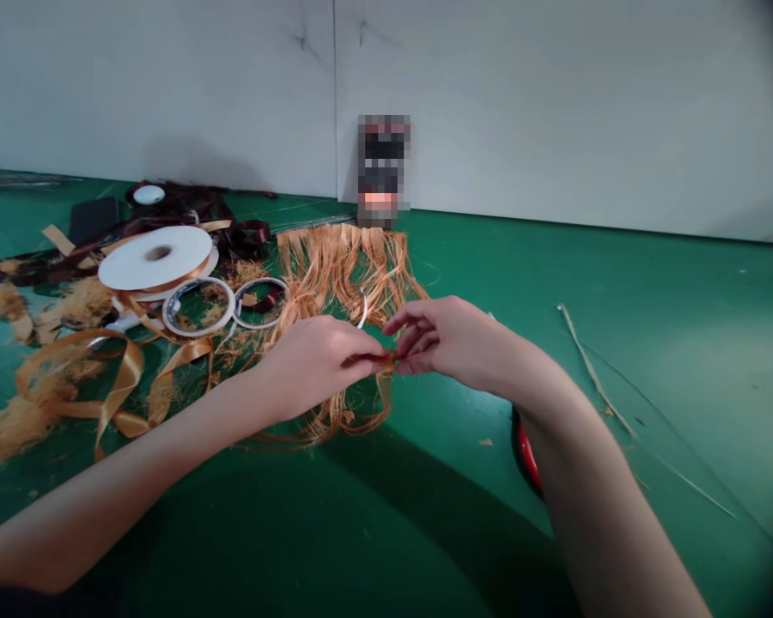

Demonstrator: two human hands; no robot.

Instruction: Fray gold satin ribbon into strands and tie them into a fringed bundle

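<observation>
When the head view was taken, left hand (315,365): fingers were pressed together, pinching a thin twist of orange strands (386,362) from the left.
Right hand (447,339): upper fingers were slightly spread, lower fingers closed on the same twist from the right, almost meeting the left fingertips.
Orange fibre fringe (341,283): lay mid-bench near the far edge, running under both hands; its top was a straight band, its strands loose.
Left bench area: a white ribbon spool (155,257) lay beside two thin tape rings (199,306), (261,302), with gold satin ribbon (122,378) looping nearer the front and dark brown ribbon (232,232) behind.
Left edge: shredded orange fibre tufts (13,425) lay scattered there.
Right bench area: a dry stalk (593,369) lay on the green bench (650,283).
Under right arm: a red object (526,455) was partly hidden; could not tell what.
Far edge: a pixelated upright object (383,172) stood against the white wall (521,103); too blurred to name.
</observation>
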